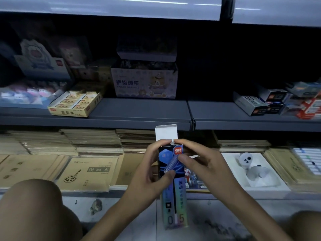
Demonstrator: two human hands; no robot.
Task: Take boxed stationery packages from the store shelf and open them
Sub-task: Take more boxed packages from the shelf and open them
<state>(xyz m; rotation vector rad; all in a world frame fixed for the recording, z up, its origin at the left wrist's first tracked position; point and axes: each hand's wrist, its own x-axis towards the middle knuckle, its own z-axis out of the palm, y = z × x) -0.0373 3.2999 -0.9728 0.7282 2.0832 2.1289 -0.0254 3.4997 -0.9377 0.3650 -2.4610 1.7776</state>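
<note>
Hands meet at the centre of the frame around a tall, narrow blue cardboard pen box [174, 193] with a shiny holographic lower half, held upright in front of the shelving. Its white top flap [166, 133] stands open and points upward. The left hand [147, 171] grips the box from the left side, thumb pressed on the printed front and fingertips curled at the top edge. The right hand [205, 167] holds it from the right, thumb on the front and index finger hooked over the open mouth.

Behind, a grey metal shelf [139, 110] carries a yellow tray-box of erasers [74, 103] at left and a white carton printed with a bear [145, 84] in the middle. Below it lie brown kraft-paper drawing books [90, 171] at lower left and a white tray with pale bear figures [251, 169] at right.
</note>
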